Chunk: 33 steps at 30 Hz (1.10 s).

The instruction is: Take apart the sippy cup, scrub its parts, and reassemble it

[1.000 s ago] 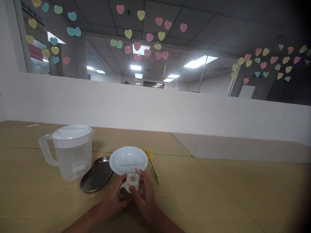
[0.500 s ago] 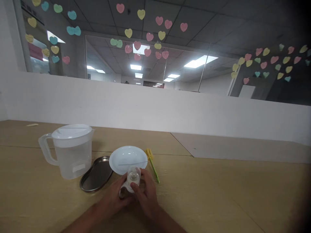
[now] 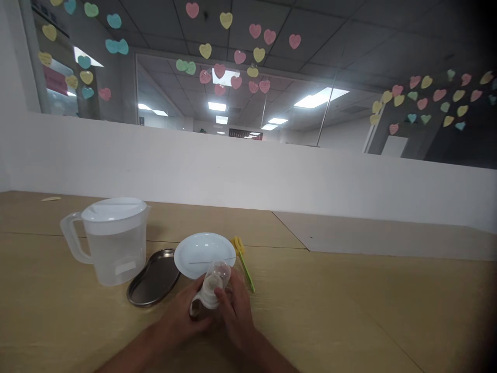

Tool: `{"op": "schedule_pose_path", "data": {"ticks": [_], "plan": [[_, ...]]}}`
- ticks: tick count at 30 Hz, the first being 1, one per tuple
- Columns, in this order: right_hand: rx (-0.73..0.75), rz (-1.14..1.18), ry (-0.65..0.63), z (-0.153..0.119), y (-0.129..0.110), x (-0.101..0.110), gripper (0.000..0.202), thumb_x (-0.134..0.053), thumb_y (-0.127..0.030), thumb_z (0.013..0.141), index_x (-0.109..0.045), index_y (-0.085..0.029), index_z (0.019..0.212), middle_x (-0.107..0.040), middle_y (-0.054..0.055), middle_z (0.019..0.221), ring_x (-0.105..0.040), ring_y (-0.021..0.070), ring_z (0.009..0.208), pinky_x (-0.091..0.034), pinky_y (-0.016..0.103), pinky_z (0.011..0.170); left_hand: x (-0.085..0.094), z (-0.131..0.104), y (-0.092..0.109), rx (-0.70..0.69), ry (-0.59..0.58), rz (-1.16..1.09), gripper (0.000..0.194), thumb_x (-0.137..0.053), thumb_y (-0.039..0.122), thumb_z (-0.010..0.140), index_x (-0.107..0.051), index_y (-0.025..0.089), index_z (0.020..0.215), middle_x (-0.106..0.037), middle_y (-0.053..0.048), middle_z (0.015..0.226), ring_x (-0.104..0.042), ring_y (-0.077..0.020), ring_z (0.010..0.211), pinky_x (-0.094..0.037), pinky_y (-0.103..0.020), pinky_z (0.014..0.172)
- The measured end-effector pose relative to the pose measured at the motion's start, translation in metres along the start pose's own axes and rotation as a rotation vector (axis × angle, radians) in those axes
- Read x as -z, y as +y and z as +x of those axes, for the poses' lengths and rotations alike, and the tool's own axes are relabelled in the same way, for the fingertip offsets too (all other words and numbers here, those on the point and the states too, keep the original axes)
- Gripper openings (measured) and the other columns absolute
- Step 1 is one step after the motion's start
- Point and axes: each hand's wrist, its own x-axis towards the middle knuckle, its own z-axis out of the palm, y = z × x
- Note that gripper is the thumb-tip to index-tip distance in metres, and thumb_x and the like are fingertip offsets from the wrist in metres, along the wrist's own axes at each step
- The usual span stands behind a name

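Low in the centre of the head view I hold a baby bottle (image 3: pixel 209 296) with a white collar and a curved side handle. My left hand (image 3: pixel 180 315) wraps round its left side. A clear dome cap (image 3: pixel 221 269) sits tilted at the bottle's top, leaning away to the right. The fingers of my right hand (image 3: pixel 238 313) close on the cap and the collar's right side. Most of the bottle's body is hidden by my hands. Just beyond lies a white oval dish (image 3: pixel 204 243) with a thin straight rod (image 3: pixel 212 260) across it.
A lidded clear pitcher (image 3: pixel 116 248) stands at the left. Beside it is a kidney-shaped metal tray (image 3: pixel 155 280). A yellow-headed brush with a green handle (image 3: pixel 247 272) lies right of the dish. A white wall (image 3: pixel 233 171) rises behind the table.
The clear cap has tipped up and away from the bottle's collar, towards the right. My right fingers have shifted slightly up with it; my left hand has stayed.
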Motion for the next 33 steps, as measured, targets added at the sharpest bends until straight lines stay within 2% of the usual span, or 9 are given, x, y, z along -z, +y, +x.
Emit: {"op": "schedule_pose_path", "data": {"ticks": [7, 11, 17, 22, 24, 26, 29, 33], "plan": [[0.157, -0.011, 0.072, -0.002, 0.003, 0.002, 0.045, -0.042, -0.038, 0.094, -0.035, -0.025, 0.136, -0.047, 0.007, 0.134, -0.044, 0.0217, 0.124, -0.039, 0.037, 0.102, -0.001, -0.001, 0.002, 0.046, -0.011, -0.011, 0.076, -0.068, 0.02, 0.064, -0.038, 0.019, 0.134, -0.053, -0.01, 0.131, -0.052, -0.0282, 0.117, -0.043, -0.04, 0.099], [0.186, -0.035, 0.071, 0.001, 0.005, 0.002, 0.046, -0.041, -0.04, 0.094, -0.034, -0.025, 0.137, -0.046, 0.008, 0.136, -0.043, 0.0222, 0.125, -0.039, 0.038, 0.102, -0.002, -0.001, 0.002, 0.04, -0.014, -0.024, 0.074, -0.068, 0.021, 0.066, -0.038, 0.02, 0.134, -0.053, -0.01, 0.13, -0.052, -0.0281, 0.117, -0.044, -0.04, 0.098], [0.228, -0.071, 0.135, -0.003, 0.007, 0.003, 0.044, -0.048, -0.039, 0.091, -0.042, -0.025, 0.132, -0.053, 0.008, 0.127, -0.051, 0.0243, 0.117, -0.044, 0.04, 0.095, -0.001, -0.001, 0.003, 0.047, -0.01, -0.042, 0.074, -0.066, 0.018, 0.065, -0.038, 0.021, 0.133, -0.055, -0.008, 0.129, -0.055, -0.0254, 0.114, -0.044, -0.037, 0.099], [0.095, -0.038, 0.345, 0.003, 0.001, 0.006, 0.043, -0.054, -0.037, 0.087, -0.048, -0.021, 0.126, -0.052, 0.011, 0.128, -0.05, 0.0264, 0.118, -0.045, 0.041, 0.093, 0.001, 0.0, -0.003, 0.064, 0.04, -0.001, 0.075, -0.069, 0.021, 0.064, -0.04, 0.02, 0.133, -0.055, -0.01, 0.129, -0.053, -0.0269, 0.117, -0.043, -0.04, 0.1], [0.016, -0.041, 0.38, 0.01, 0.001, 0.008, 0.043, -0.055, -0.035, 0.086, -0.049, -0.019, 0.125, -0.055, 0.012, 0.123, -0.054, 0.0251, 0.111, -0.048, 0.038, 0.087, 0.0, 0.0, -0.006, 0.051, 0.04, 0.009, 0.075, -0.07, 0.025, 0.065, -0.04, 0.018, 0.133, -0.054, -0.012, 0.129, -0.052, -0.0278, 0.118, -0.043, -0.041, 0.1], [-0.061, -0.016, 0.34, 0.016, 0.003, 0.009, 0.043, -0.054, -0.034, 0.086, -0.049, -0.017, 0.125, -0.06, 0.012, 0.113, -0.061, 0.0212, 0.092, -0.051, 0.033, 0.076, 0.0, -0.001, -0.008, 0.043, 0.035, 0.006, 0.075, -0.071, 0.03, 0.066, -0.04, 0.017, 0.133, -0.053, -0.013, 0.13, -0.052, -0.029, 0.118, -0.043, -0.042, 0.1], [-0.141, 0.002, 0.228, 0.022, 0.01, 0.007, 0.044, -0.049, -0.034, 0.087, -0.049, -0.015, 0.127, -0.063, 0.009, 0.097, -0.059, 0.015, 0.068, -0.05, 0.028, 0.065, 0.0, -0.001, -0.008, 0.056, 0.035, -0.005, 0.073, -0.07, 0.03, 0.068, -0.04, 0.017, 0.134, -0.052, -0.014, 0.131, -0.051, -0.0292, 0.119, -0.041, -0.044, 0.101], [-0.173, -0.01, 0.163, 0.023, 0.02, 0.004, 0.047, -0.047, -0.034, 0.088, -0.043, -0.016, 0.13, -0.062, 0.005, 0.085, -0.059, 0.0154, 0.068, -0.05, 0.028, 0.067, 0.001, -0.001, -0.006, 0.058, 0.02, 0.0, 0.072, -0.07, 0.032, 0.069, -0.04, 0.018, 0.133, -0.053, -0.013, 0.13, -0.051, -0.0282, 0.119, -0.042, -0.042, 0.101]]}}
